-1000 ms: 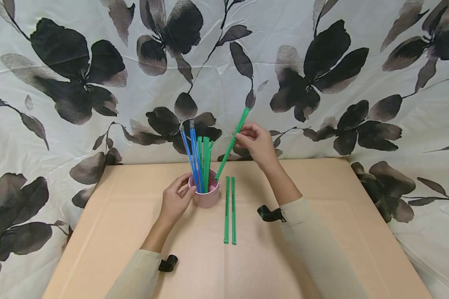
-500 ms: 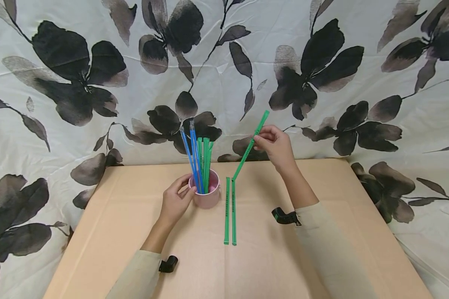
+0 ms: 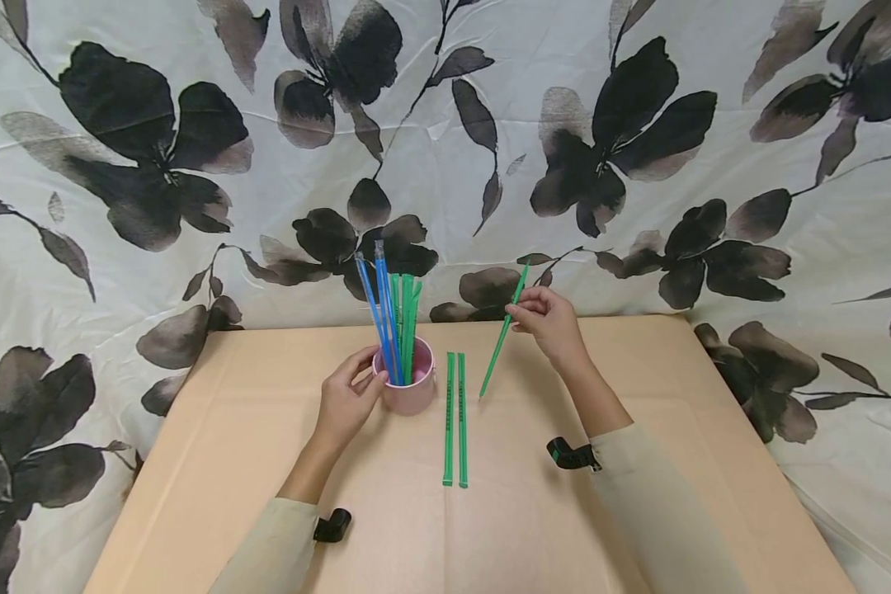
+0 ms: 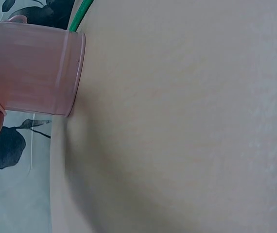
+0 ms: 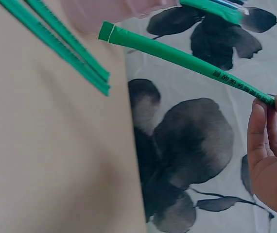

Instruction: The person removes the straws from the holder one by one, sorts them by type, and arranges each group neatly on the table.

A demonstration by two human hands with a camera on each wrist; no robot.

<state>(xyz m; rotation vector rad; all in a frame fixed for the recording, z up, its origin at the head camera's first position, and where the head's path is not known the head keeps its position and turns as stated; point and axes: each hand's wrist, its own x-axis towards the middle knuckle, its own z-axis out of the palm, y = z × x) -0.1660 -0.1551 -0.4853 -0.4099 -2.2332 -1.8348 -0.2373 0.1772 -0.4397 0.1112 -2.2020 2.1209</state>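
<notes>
— Beige sleeves (image 3: 661, 511) are sitting nearest, a black device (image 3: 333, 525) showing at each cuff. Beyond?

— Two flat green sticks (image 3: 449, 419) are lying on the tan board (image 3: 386, 511), side by side, not touching, long axes running away from the person.

— Left hand?

— Left hand (image 3: 351, 394) is pinching the pink cup (image 3: 409, 402) from its left side, thumb at the rim. Cup is standing just left of the flat pair; blue sticks (image 3: 392, 326) and green ones are poking up from it.

— Right?

— Right hand (image 3: 551, 328) is holding another green stick (image 3: 496, 353), thumb closed against fingertips, no gap beyond its thickness. It's slanting: lower end toward the person and leftward, upper end away and right.

— Relation that counts?

— Lower end is pointing just right of the flat pair, axis angled off theirs. Right hand is owning this one; left is over past the cup. Tip touching board? Can't tell.

— Wrist cams adding anything?

— Right wrist is showing dark print and a flattened end on the held stick; head view is giving only a thin edge. Left wrist is showing small loops on the cup wall, a digit at one.

— Farthest?

— Floral cloth (image 3: 445, 190) is hanging behind everything.
</notes>
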